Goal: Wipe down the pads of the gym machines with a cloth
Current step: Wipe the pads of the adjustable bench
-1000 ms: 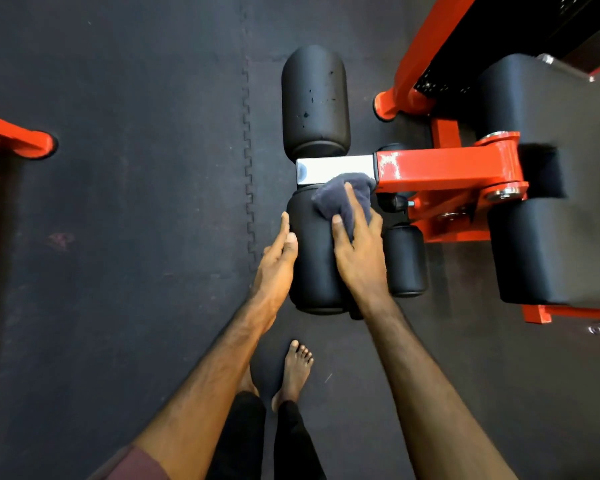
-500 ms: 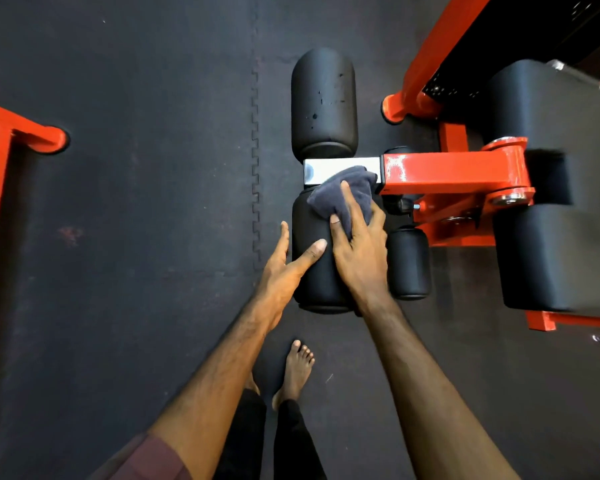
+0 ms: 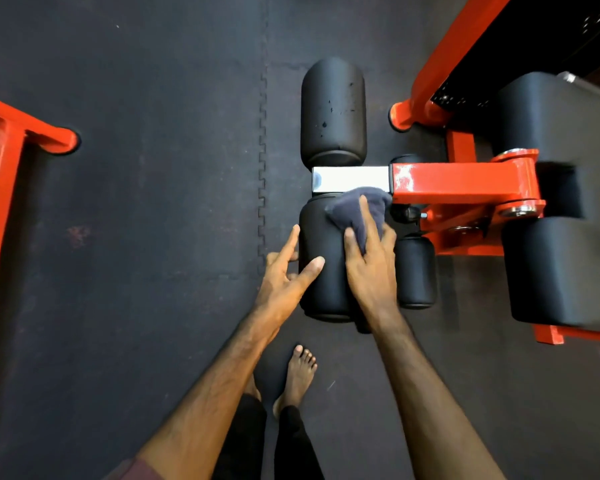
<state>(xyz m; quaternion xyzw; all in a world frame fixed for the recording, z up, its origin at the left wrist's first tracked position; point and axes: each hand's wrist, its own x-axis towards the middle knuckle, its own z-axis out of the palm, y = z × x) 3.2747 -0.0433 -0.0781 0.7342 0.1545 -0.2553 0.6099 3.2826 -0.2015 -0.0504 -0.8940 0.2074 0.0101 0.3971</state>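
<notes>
A black roller pad (image 3: 321, 237) lies lengthwise below a chrome bar (image 3: 350, 179) of the orange machine. My right hand (image 3: 371, 265) presses a dark grey cloth (image 3: 352, 209) flat on the pad's top, near the bar. My left hand (image 3: 284, 271) rests against the pad's left side, thumb on the pad and fingers spread. A second black roller pad (image 3: 333, 109) extends beyond the bar. A smaller roller (image 3: 415, 271) sits just right of my right hand.
The orange arm (image 3: 461, 181) joins large black pads (image 3: 561, 268) at the right. An orange frame foot (image 3: 402, 116) stands behind. Another orange frame (image 3: 18, 133) lies at the left. Dark rubber floor mats (image 3: 153, 202) cover the ground. My bare foot (image 3: 300, 372) stands below the pad.
My left hand has shifted from lying flat along the pad's side to spreading its thumb onto the pad. My right hand keeps the cloth near the bar. The view has drifted slightly.
</notes>
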